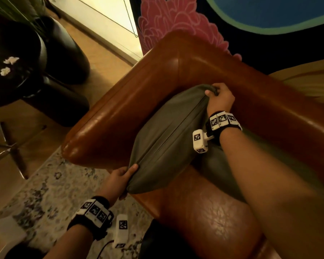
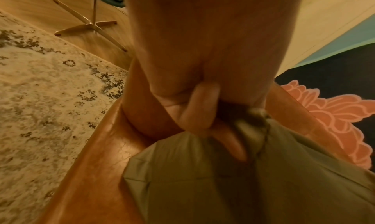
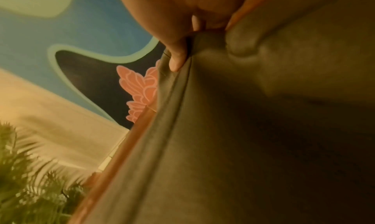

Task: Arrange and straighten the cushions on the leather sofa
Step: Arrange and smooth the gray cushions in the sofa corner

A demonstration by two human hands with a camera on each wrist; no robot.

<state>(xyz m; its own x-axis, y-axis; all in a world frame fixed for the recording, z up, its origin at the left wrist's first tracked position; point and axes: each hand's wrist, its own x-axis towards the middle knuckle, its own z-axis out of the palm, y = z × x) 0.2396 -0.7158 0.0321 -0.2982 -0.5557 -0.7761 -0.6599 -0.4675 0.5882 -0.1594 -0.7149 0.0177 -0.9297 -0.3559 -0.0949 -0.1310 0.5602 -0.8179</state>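
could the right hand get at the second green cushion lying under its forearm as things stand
Probably not right away: the right hand grips the top corner of the held cushion, so it is occupied. The second cushion lies uncovered just below the wrist, so nothing else blocks it.

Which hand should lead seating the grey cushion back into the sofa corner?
Probably right. The right hand grips the grey cushion at its far corner, beside the sofa backrest. The left hand holds the near corner past the armrest's front, better for steadying.

An olive-grey cushion point(image 1: 163, 139) with a seam along its edge stands on that edge in the far left corner of the tan leather sofa point(image 1: 209, 217), leaning against its armrest.
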